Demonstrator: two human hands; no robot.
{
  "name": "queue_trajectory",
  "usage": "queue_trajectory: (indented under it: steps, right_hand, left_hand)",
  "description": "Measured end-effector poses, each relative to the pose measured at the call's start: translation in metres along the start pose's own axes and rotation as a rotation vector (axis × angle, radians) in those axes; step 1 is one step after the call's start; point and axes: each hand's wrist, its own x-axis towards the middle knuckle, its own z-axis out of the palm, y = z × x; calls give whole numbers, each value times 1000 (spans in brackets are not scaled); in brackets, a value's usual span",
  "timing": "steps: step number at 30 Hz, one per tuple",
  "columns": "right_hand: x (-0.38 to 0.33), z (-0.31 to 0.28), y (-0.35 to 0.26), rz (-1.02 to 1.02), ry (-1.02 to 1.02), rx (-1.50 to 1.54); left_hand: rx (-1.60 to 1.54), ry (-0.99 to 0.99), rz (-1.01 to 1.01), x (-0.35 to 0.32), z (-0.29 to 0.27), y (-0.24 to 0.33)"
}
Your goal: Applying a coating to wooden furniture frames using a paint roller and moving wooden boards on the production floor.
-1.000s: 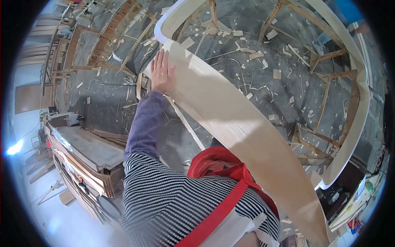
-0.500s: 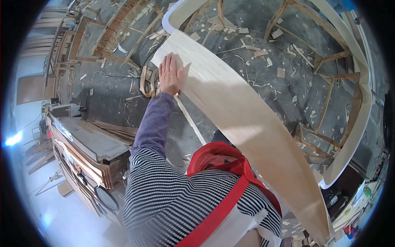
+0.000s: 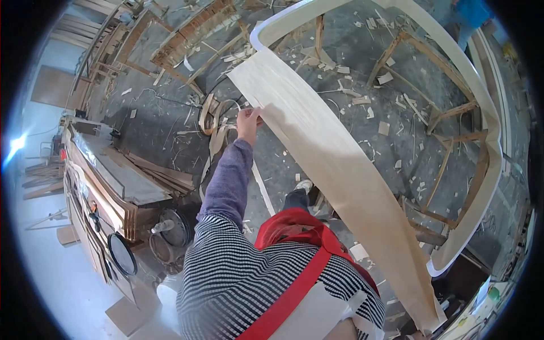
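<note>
A long, curved sheet of pale wood veneer (image 3: 334, 147) lies across the middle, lighter at its far left end and browner toward the lower right. Its upper left end meets the rounded corner of a large curved frame (image 3: 493, 136) with a pale lining and a white rim. My left hand (image 3: 249, 122), at the end of a purple sleeve, is at the sheet's near left edge. Its fingers are bent and closed on that edge; part of the grip is hidden. I cannot see my right hand.
Wooden trestles (image 3: 436, 56) stand inside the frame. Wood scraps and strips (image 3: 263, 187) litter the grey floor. Stacked curved panels (image 3: 102, 192) lean at the left, beside round black-rimmed objects (image 3: 122, 254). A person in blue (image 3: 475, 14) is at the far right.
My left hand has slid from lying flat on the sheet's top to its near edge, and the fingers have closed there. The view has shifted somewhat, showing my shoe.
</note>
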Motion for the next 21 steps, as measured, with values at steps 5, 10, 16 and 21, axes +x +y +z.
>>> queue_trajectory:
  steps: [5,10,16,21]
  right_hand:
    - [10,7,17,163,-40,197]
    - [13,4,19,106,-107,146]
    - [13,-5,14,33,-161,87]
    - [5,-2,9,-20,-215,41]
  left_hand:
    - [-153,-116,-95,-6,1,0]
    - [-282,-162,-130,-10,5,-1]
    - [-292,-190,-194,-11,0,4]
    - [-225,-224,-229,-9,1,5]
